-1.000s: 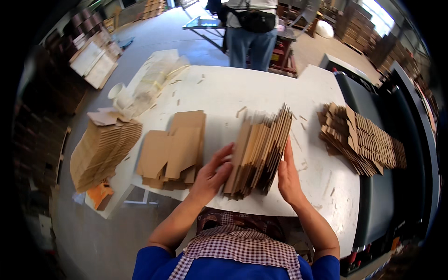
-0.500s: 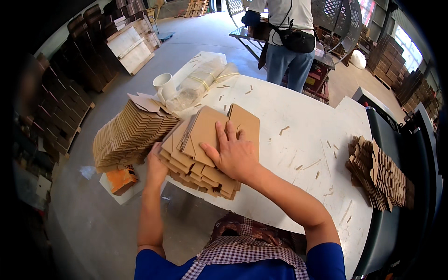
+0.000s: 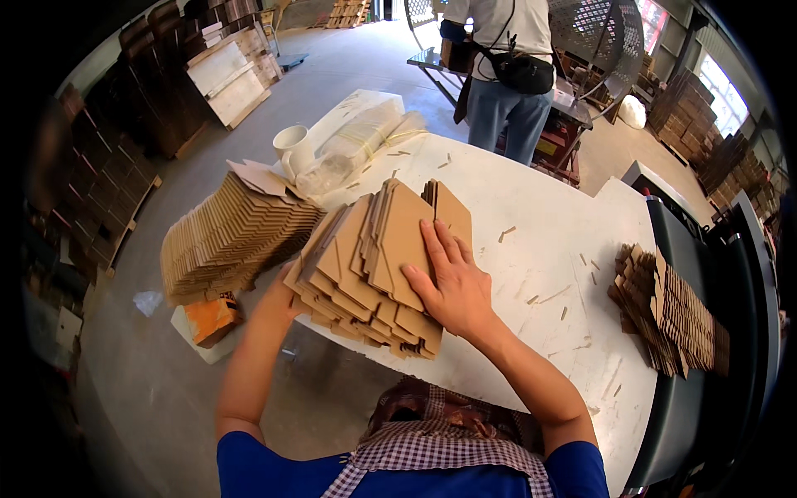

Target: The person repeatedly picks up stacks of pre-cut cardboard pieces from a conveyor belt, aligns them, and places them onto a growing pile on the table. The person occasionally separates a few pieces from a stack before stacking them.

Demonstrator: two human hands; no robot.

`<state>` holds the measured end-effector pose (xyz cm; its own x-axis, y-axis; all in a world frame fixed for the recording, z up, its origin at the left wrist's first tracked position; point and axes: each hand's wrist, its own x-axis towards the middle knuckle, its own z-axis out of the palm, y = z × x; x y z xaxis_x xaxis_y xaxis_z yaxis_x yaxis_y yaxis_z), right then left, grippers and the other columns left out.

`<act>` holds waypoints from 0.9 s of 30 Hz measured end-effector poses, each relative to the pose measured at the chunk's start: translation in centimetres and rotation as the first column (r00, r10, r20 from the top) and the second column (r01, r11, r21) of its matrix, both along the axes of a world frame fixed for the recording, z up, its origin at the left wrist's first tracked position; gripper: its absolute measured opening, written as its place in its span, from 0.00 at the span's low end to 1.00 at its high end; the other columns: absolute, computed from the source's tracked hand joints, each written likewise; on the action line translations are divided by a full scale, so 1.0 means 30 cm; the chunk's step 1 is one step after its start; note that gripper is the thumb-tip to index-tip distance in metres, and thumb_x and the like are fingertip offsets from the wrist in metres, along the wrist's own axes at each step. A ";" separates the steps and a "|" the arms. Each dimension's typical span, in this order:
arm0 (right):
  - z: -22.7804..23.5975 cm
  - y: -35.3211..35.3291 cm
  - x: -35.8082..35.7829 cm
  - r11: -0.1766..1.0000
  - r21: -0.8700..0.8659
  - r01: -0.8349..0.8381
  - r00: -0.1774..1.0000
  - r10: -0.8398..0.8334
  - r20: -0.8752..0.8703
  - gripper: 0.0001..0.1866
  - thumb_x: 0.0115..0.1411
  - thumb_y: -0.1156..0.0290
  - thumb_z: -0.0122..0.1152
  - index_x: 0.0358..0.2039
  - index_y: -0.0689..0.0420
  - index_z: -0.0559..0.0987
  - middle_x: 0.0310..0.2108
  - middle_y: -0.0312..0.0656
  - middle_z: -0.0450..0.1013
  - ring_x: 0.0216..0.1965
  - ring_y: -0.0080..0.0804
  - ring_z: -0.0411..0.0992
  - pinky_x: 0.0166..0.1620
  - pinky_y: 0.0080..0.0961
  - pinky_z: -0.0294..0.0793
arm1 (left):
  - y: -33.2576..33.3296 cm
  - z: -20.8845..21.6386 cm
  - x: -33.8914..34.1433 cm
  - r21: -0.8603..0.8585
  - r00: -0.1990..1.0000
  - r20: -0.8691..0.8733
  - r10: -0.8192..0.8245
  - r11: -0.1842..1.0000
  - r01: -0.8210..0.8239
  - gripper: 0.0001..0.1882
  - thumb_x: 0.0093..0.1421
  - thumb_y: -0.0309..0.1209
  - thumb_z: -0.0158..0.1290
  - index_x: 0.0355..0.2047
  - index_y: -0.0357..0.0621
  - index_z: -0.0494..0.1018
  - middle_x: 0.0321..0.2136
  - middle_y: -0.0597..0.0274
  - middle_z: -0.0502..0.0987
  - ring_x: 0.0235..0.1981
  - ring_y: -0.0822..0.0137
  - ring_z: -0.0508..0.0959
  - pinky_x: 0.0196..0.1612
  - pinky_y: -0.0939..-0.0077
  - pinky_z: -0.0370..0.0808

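Note:
A fanned stack of flat brown cardboard pieces [image 3: 365, 257] leans at the table's near left edge, between my two hands. My right hand [image 3: 455, 286] lies on its right side, fingers stretched out and thumb apart on the top piece. At the left side is my left hand [image 3: 285, 292], its fingers hidden behind the cardboard. Just beyond that hand a taller, neatly stepped stack of cardboard pieces [image 3: 237, 236] leans left, a few loose pieces lying on its top.
On the white table [image 3: 531, 249] are cardboard scraps, a white mug [image 3: 293, 149] and a clear plastic bundle [image 3: 361, 141]. More cardboard pieces [image 3: 668, 315] lie on a dark conveyor belt [image 3: 677, 432] at right. An orange box [image 3: 212, 319] is low at left. Another person [image 3: 510, 83] stands beyond the table.
The stack between my hands has shifted right and its pieces have fanned out more. My right hand has moved right with it, while the left has slipped further behind its edge.

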<state>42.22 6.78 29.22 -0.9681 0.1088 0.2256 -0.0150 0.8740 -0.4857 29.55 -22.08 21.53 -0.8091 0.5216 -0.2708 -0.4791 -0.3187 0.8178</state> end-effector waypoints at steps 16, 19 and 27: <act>0.016 0.401 0.367 0.623 -0.780 -0.063 0.989 0.145 0.037 0.42 0.71 0.47 0.42 0.73 0.61 0.43 0.74 0.55 0.40 0.75 0.48 0.39 0.72 0.38 0.43 | 0.558 0.387 0.292 -0.334 0.864 -0.308 -0.399 0.895 0.295 0.51 0.64 0.57 0.55 0.73 0.41 0.41 0.69 0.52 0.55 0.67 0.62 0.59 0.60 0.68 0.69; 0.030 0.394 0.377 0.589 -0.801 -0.112 0.967 0.249 0.048 0.40 0.73 0.51 0.39 0.73 0.62 0.40 0.74 0.54 0.39 0.75 0.47 0.41 0.73 0.36 0.43 | 0.542 0.300 0.323 -0.425 0.855 -0.211 -0.473 0.832 0.356 0.39 0.71 0.53 0.44 0.74 0.55 0.42 0.69 0.57 0.57 0.62 0.63 0.66 0.45 0.73 0.77; -0.033 0.369 0.164 0.588 -0.803 -0.102 0.988 0.154 -0.013 0.41 0.73 0.50 0.37 0.73 0.63 0.37 0.75 0.54 0.36 0.75 0.45 0.37 0.73 0.34 0.40 | 0.612 0.249 0.154 -0.509 0.849 -0.277 -0.450 0.818 0.268 0.33 0.73 0.52 0.38 0.73 0.60 0.46 0.61 0.61 0.68 0.53 0.69 0.73 0.40 0.75 0.78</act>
<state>47.13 17.84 28.23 -0.9937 0.0945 0.0596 -0.0475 0.1256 -0.9909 34.18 -3.74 28.99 -0.6707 0.6940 -0.2618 -0.1192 0.2476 0.9615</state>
